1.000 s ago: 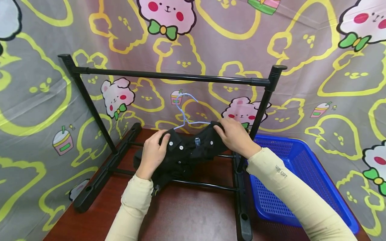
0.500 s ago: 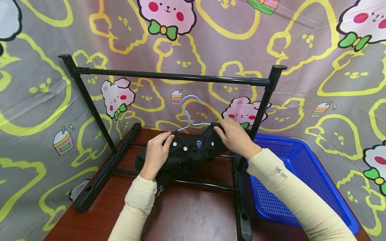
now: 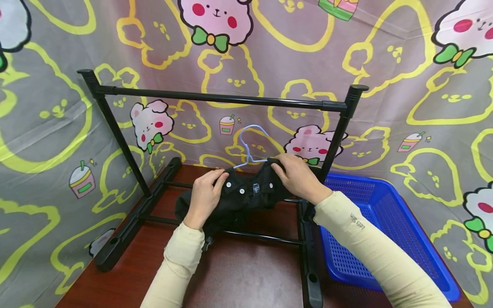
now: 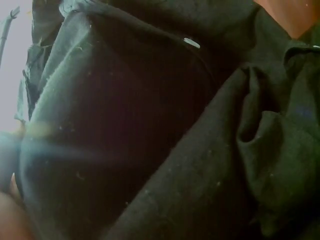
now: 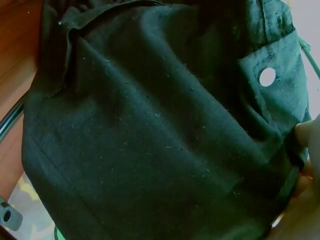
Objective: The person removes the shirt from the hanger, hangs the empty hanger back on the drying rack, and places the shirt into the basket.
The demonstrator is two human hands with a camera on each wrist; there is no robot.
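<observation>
Blue basket [image 3: 348,252] beside black rack [image 3: 223,98], hands [image 3: 204,196] [image 3: 299,178] pinching black garment [image 3: 248,202], hanger [image 3: 249,155] poking out

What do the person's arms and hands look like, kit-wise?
The left hand and right hand are bare, no gloves. Left sleeve and right sleeve are plain cream, reaching the wrists, creased near the ends. The right one carries small dark lettering. No cables show.

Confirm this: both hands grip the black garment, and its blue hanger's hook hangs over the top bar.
No: the hook is not over the top bar; the head view shows it below. The left hand and right hand do grip the black garment.
</observation>
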